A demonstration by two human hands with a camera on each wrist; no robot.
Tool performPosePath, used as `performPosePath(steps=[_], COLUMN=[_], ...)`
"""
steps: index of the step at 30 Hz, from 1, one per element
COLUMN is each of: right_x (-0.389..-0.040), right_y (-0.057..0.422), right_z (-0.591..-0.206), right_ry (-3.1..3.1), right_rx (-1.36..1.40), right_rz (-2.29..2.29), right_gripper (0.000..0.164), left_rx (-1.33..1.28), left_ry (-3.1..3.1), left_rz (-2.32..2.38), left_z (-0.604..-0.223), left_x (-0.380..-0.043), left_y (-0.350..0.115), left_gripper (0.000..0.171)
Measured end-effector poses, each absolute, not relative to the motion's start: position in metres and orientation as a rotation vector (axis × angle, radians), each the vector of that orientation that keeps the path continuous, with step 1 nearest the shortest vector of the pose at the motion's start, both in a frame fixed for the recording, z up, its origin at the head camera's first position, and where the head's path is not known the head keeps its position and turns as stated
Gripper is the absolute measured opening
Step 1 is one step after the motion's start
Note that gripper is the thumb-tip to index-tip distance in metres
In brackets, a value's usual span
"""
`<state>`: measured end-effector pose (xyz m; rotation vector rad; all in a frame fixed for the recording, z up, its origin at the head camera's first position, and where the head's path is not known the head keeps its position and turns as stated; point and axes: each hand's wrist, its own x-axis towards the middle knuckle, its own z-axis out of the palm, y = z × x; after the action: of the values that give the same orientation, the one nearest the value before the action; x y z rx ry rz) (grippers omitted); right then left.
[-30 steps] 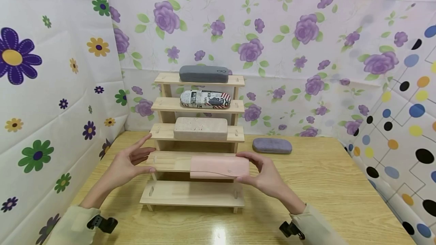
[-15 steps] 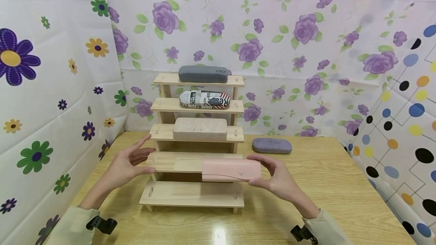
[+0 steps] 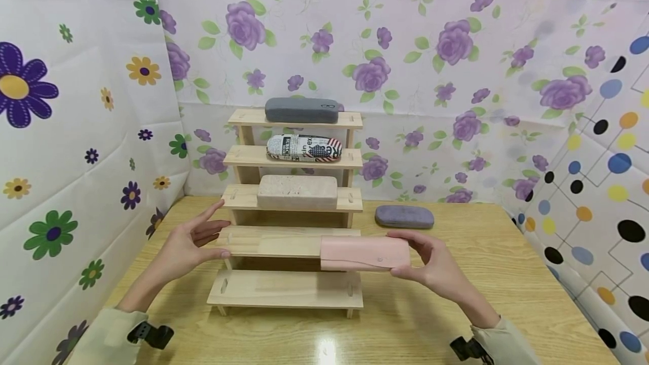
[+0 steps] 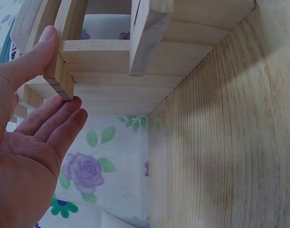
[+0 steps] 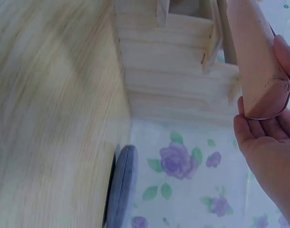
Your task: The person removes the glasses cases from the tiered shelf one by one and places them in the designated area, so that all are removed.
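Observation:
My right hand (image 3: 435, 265) pinches the right end of a pink glasses case (image 3: 362, 253), thumb on the near side and fingers on the far side. The case is level in front of the second-lowest board of a stepped wooden display rack (image 3: 284, 289), its right half past the rack's end. In the right wrist view, its end (image 5: 271, 97) sits between thumb and fingers. My left hand (image 3: 190, 238) holds the left end of that same board; in the left wrist view, the thumb (image 4: 38, 54) lies on one side and fingertips touch the other edge.
On the upper boards lie a grey-blue glasses case (image 3: 302, 110), a newspaper-print case (image 3: 304, 148) and a speckled beige case (image 3: 297, 191). A purple-grey case (image 3: 404, 217) lies on the wooden table (image 3: 446, 320) right of the rack. Patterned cloths hang around.
My right hand has drawn the pink glasses case rightward along the board until half of it sticks out past the rack. The left hand keeps its place.

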<state>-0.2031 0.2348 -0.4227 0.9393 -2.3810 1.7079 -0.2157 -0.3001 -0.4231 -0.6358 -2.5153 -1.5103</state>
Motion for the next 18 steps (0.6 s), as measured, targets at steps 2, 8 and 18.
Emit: performPosePath(steps=[2, 8, 18], right_x=[-0.203, -0.202, -0.2], right_y=[0.24, 0.256, 0.282], right_z=[-0.421, -0.418, -0.417], right_ry=[-2.381, -2.378, -2.377], right_rx=[0.941, 0.928, 0.91], right_rz=[1.699, 1.698, 1.676], right_gripper=[0.061, 0.06, 0.062], left_rx=[-0.635, -0.634, -0.638], left_ry=[-2.517, -2.519, -2.517], left_rz=[-1.508, -1.503, -1.506], left_z=[-0.423, -0.423, -0.423], left_x=[-0.216, -0.215, -0.216], left_y=[-0.3, -0.3, -0.3], left_gripper=[0.107, 0.106, 0.106])
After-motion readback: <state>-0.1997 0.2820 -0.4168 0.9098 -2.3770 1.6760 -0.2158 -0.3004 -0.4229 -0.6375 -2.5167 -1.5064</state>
